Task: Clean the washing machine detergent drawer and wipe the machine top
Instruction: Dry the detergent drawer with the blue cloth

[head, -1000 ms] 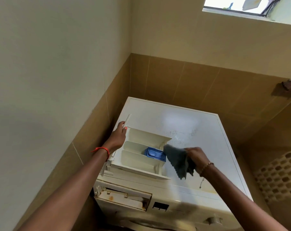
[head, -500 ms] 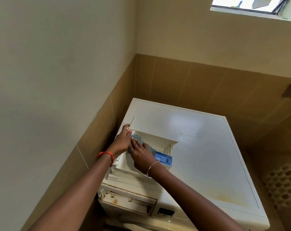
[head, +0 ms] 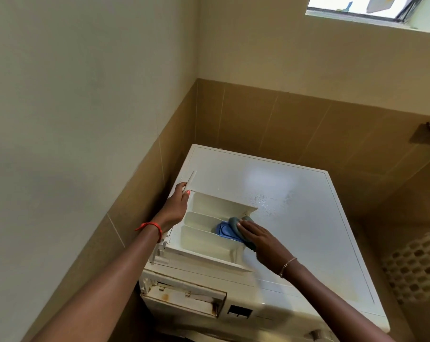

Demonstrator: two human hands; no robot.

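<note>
Tan-tiled corner, white machine top (head: pixel 307 230) — between my grips lay the detergent drawer (head: pixel 201 240): left grip (head: pixel 177 206) clasped its front panel (head: pixel 191 180), right grip (head: pixel 260 240) pressed the grey cloth (head: pixel 233 221), fingers flat, onto its blue insert (head: pixel 222 229).

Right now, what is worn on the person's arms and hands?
Both arms are bare, no sleeves or gloves. The left hand has an orange-painted thumbnail and a red thread band at its wrist; the right hand has a thin beaded bracelet at its wrist.

Detergent drawer (head: pixel 199 239) atop washing machine (head: pixel 307 230)
</note>
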